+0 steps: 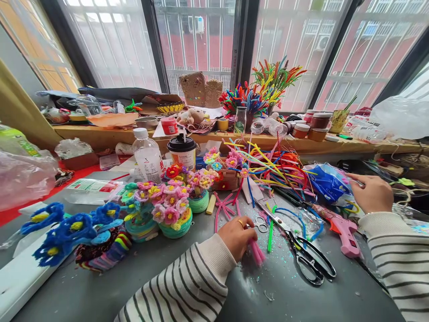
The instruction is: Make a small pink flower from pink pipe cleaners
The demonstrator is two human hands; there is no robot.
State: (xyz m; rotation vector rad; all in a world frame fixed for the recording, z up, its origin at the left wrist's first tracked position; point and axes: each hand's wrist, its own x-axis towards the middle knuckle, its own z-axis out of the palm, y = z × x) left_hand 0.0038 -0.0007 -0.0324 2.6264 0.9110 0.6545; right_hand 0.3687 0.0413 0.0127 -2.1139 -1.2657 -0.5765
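Observation:
My left hand (236, 237), with a ring on one finger, is closed round a short bundle of pink pipe cleaners (256, 253) low over the grey table. Beside it lie small scissors (261, 225), a green pipe cleaner piece (270, 235) and large black-handled scissors (310, 259). A pink pipe cleaner shape with several loops (225, 204) rests just beyond. At the right, my right hand (373, 193) is closed by a blue plastic packet (330, 184). A small dark thing shows at its fingertips, too little to name. The pink glue gun (343, 232) sits below that hand.
Pots of fuzzy pink flowers (169, 203) and blue flowers (77, 226) stand at the left. Behind them are a plastic bottle (147, 156) and a lidded cup (182, 152). Loose coloured pipe cleaners (278, 167) pile up below the cluttered wooden sill (208, 138). Glitter dots the table.

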